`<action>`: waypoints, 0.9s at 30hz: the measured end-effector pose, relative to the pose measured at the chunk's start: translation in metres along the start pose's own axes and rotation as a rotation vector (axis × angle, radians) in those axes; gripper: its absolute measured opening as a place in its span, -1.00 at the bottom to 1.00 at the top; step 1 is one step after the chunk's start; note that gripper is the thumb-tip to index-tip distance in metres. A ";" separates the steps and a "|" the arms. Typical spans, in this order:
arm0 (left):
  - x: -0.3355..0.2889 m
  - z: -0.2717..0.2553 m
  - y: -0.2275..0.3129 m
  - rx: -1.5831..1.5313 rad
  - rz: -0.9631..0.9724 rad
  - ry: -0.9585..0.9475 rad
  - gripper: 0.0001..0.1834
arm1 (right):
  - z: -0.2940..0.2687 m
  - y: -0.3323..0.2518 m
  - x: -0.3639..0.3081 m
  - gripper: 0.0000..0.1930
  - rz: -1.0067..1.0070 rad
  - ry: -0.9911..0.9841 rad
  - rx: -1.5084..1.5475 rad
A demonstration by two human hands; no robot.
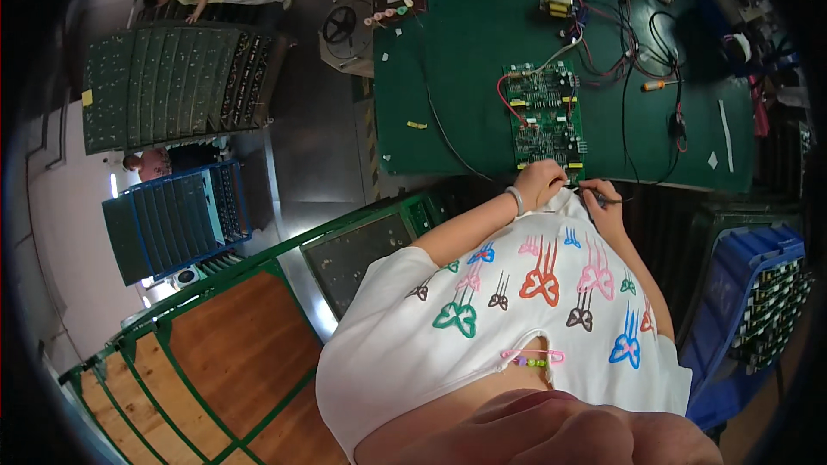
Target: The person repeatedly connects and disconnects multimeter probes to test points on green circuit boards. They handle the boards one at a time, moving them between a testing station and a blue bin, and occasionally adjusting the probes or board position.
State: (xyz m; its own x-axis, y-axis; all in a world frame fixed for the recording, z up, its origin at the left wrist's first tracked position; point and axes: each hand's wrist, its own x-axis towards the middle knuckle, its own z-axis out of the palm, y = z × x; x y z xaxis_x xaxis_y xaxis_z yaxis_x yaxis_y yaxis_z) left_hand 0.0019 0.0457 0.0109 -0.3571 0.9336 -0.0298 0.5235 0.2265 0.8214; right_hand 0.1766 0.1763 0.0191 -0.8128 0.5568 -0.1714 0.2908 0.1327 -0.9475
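A green circuit board (543, 112) packed with components lies on the green table mat, reaching to its near edge. At the board's near end, my left hand (538, 185) has its fingers bent and pinched together; whatever is between them is too small to tell. Close beside it on the right, my right hand (603, 206) is closed around a thin, dark, pen-like tool (612, 200), whose tip I cannot make out. A red wire (503, 96) loops along the board's left side, and a pale cable (560, 53) runs from its far end.
The green table (457, 52) carries tangled wires, a yellow transformer (559, 7), an orange-handled screwdriver (659, 84) and a blue instrument (741, 9). A blue crate (724, 293) with boards stands at right. Left are a green-framed cart (233, 336), board racks (172, 86) and two people.
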 end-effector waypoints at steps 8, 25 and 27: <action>0.002 0.001 0.002 -0.011 0.002 0.005 -0.90 | -0.004 0.002 0.000 -0.83 0.022 -0.024 -0.042; 0.001 -0.005 -0.001 -0.044 0.095 0.080 -0.92 | 0.002 -0.004 0.002 -0.83 -0.070 0.065 -0.037; -0.003 -0.007 0.003 -0.191 -0.021 0.105 -0.91 | 0.002 0.001 0.002 -0.83 -0.082 0.056 -0.040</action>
State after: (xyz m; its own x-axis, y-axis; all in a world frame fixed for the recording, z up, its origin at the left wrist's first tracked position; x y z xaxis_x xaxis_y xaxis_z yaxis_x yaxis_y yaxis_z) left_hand -0.0006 0.0413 0.0178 -0.4499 0.8931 0.0035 0.3626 0.1791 0.9146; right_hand 0.1742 0.1761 0.0176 -0.8054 0.5877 -0.0776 0.2453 0.2113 -0.9461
